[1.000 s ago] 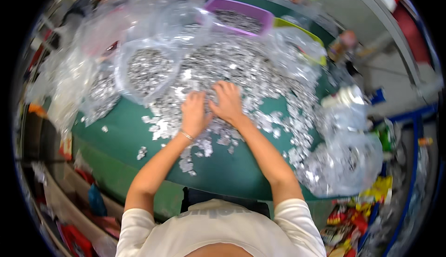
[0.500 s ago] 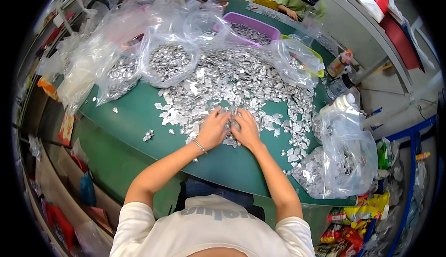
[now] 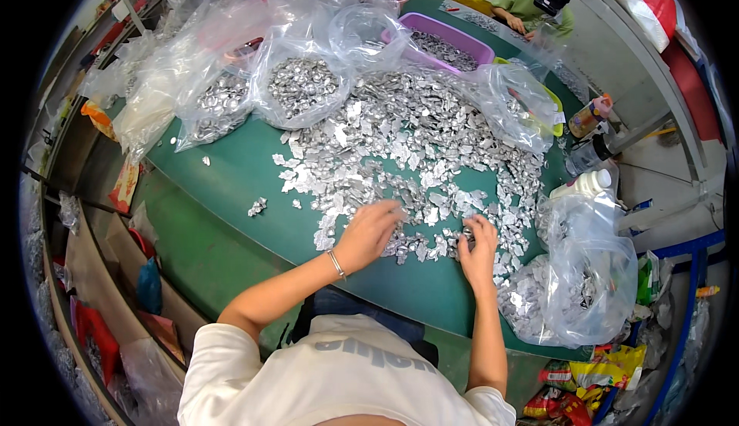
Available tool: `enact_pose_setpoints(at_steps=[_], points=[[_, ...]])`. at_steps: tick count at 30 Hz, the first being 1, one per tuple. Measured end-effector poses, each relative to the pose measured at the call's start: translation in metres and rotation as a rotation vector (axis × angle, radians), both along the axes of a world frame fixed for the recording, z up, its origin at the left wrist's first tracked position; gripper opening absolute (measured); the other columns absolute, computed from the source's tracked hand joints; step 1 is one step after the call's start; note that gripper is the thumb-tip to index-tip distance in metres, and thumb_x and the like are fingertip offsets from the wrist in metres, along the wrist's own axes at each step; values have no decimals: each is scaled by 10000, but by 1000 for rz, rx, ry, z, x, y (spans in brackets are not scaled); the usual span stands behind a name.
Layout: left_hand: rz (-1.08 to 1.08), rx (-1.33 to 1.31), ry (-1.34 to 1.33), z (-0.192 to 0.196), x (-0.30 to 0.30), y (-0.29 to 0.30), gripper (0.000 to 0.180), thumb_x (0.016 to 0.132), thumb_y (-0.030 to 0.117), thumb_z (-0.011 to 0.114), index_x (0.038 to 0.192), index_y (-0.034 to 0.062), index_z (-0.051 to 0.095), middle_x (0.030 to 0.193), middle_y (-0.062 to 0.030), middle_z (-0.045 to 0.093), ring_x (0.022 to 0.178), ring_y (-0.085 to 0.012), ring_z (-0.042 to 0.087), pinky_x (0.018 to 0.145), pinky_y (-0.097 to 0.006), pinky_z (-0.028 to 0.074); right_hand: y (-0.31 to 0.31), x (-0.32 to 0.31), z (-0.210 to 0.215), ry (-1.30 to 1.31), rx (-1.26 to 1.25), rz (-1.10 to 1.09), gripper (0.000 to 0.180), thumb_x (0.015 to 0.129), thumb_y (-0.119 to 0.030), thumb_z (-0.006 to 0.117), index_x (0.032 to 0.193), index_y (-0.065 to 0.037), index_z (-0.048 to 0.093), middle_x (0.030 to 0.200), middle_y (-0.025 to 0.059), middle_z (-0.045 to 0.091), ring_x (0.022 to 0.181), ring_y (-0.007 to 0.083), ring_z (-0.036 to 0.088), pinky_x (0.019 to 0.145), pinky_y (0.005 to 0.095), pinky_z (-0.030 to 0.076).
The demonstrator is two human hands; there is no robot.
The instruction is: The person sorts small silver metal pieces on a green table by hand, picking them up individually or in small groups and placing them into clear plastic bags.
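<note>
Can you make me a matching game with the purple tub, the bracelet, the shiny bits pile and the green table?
Things:
1. purple tub
2. bracelet
3. pile of silver pieces
4. green table

Places:
A. spread across the tabletop
B. on the left hand's wrist
C. at the far side, holding silver pieces
D. under everything

Pairs: 1-C, 2-B, 3-A, 4-D

A single head-worn fisheye camera looks steeply down and forward from above the wearer's shoulders, close over the green-topped desk (image 3: 231, 187). Straight edges bow toward the round black rim; forearms enter from the lower edge.
</note>
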State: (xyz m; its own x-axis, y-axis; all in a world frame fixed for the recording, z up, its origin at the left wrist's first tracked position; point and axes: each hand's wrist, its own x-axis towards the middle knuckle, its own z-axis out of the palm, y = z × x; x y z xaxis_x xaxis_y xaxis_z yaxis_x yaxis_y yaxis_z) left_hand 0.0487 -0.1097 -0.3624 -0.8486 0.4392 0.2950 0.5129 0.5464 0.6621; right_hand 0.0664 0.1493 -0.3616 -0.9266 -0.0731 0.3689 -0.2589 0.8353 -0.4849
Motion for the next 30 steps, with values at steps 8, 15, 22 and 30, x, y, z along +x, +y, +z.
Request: enact_pose_setpoints(at_steps=[8, 15, 22, 30], points=[[-130, -277, 112, -24, 24, 3, 442, 809, 36, 558, 1246, 7, 497, 1275, -154, 499, 1251, -316, 420, 1045, -475, 328, -76, -76, -12, 84, -17, 251, 307, 762, -92, 670, 1059, -34, 618, 1072, 104, 612, 1001, 285, 534, 864, 393, 398], [179, -35, 73, -14, 12, -17, 338, 782, 43, 620, 1116, 34, 573, 1121, -127, 535, 1052, -313, 485, 873, -420, 388, -53, -75, -23, -34, -294, -36, 143, 802, -22, 594, 939, -34, 632, 834, 119, 643, 773, 260, 600, 701, 352, 452], [199, -268, 117, -23, -13, -2, 338, 747, 59, 658, 1082, 82, 616, 1086, -66, 517, 1010, -255, 470, 792, -393, 346, -17, -35, -19, -469, -1510, 5, 118, 880, -16, 541, 994, -39, 554, 828, 64, 617, 676, 173, 598, 555, 275, 478], [33, -245, 29, -17, 24, -25, 438, 702, -58, 591, 1121, 70, 600, 1228, -110, 491, 1211, -291, 430, 1013, -479, 286, -39, -8, 0, -672, -1092, -130, 184, 828, -157, 705, 731, -64, 580, 622, -19, 528, 519, 76, 442, 461, 216, 329]])
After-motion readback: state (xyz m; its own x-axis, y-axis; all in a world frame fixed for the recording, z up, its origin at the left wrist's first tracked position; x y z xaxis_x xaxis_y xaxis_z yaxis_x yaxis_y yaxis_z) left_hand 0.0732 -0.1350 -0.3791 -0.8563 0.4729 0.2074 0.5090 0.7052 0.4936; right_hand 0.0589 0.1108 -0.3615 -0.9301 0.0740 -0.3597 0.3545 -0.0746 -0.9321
